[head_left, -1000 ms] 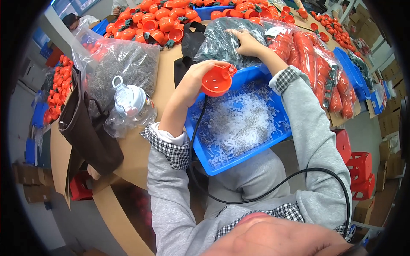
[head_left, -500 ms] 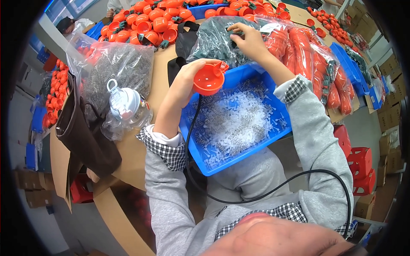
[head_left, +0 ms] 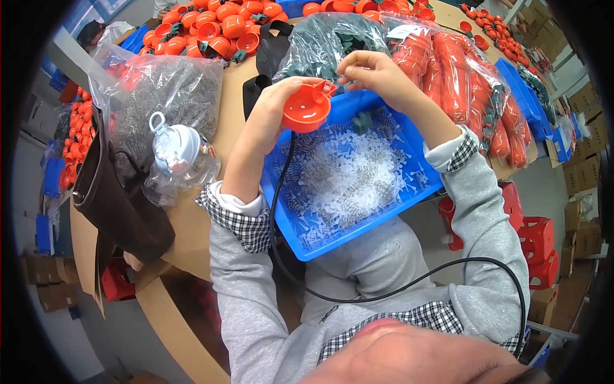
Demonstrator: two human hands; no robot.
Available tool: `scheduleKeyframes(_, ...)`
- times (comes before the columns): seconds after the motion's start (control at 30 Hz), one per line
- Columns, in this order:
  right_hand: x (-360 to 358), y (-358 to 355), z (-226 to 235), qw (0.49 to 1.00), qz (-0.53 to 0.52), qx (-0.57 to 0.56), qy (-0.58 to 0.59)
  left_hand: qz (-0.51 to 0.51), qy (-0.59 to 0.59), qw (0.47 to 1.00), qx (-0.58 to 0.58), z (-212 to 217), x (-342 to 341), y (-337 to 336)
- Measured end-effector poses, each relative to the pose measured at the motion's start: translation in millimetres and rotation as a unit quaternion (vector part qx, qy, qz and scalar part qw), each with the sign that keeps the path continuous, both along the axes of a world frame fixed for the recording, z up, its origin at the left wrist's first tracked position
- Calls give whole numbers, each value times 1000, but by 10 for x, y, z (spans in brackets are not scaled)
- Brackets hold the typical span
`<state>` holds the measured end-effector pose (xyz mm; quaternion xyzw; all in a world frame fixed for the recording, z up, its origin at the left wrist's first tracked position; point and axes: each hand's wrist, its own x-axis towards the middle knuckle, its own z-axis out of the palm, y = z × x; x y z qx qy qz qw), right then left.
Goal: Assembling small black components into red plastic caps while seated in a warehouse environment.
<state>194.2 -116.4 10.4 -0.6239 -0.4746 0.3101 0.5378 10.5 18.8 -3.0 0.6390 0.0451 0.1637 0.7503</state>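
My left hand (head_left: pixel 267 114) holds an orange-red plastic cup (head_left: pixel 306 110) with its hollow side up and a small clip-like part on its rim. My right hand (head_left: pixel 378 78) is just right of the cup, its thumb and curled fingertips drawn close together; what they hold, if anything, I cannot make out. Below it a dark green plastic piece (head_left: pixel 362 122) shows against the far part of a blue tray (head_left: pixel 374 222). In this tray, over my lap, lie many small white plastic pins (head_left: pixel 339 176) and metal springs (head_left: pixel 377 189).
Beyond the tray lie a clear bag of dark green parts (head_left: pixel 313 48) and bagged orange-red cups (head_left: pixel 453 73). At left are a bag of springs (head_left: pixel 176 89), a white-lidded bottle (head_left: pixel 176 147) and a brown bag (head_left: pixel 121 198). A black cable (head_left: pixel 409 285) crosses my lap.
My right hand has come back from the bag of green parts toward the cup. A dark green piece now appears over the tray. The left hand with the cup has shifted slightly left.
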Motion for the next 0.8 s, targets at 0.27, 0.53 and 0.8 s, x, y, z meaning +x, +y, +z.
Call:
scheduleKeyframes(0.27, -223, -247, 94, 812, 252, -311, -425, 3, 4, 1000, -9, 9, 6, 3)
scheduleKeyframes(0.53, -161, -213, -26, 858, 235, -257, -377, -8, 9, 999, -32, 15, -24, -5)
scheduleKeyframes(0.8, 102, -252, 158, 987, 95, -95, 86, 2, 1, 1000, 11, -5, 4, 3)
